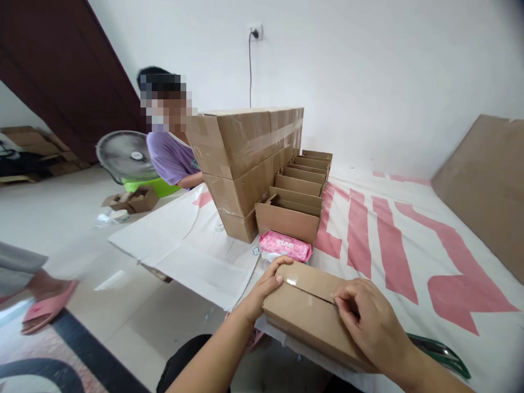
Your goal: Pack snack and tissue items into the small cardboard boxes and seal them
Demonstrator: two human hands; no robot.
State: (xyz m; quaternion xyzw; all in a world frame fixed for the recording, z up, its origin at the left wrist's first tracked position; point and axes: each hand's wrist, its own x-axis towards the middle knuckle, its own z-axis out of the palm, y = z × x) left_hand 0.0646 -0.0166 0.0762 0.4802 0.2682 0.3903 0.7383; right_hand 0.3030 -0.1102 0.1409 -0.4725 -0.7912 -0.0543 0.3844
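Our left hand (267, 285) grips a corner of the carton (307, 314) at the table (470, 245) edge; our right hand (362, 305) is pinched closed at its seam. We judge it stiff but dentable, best held by its ends.

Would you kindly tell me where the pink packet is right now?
The pink packet sits slightly below and right of centre in the head view, beyond the left hand, between the front open cardboard box and the closed cardboard box.
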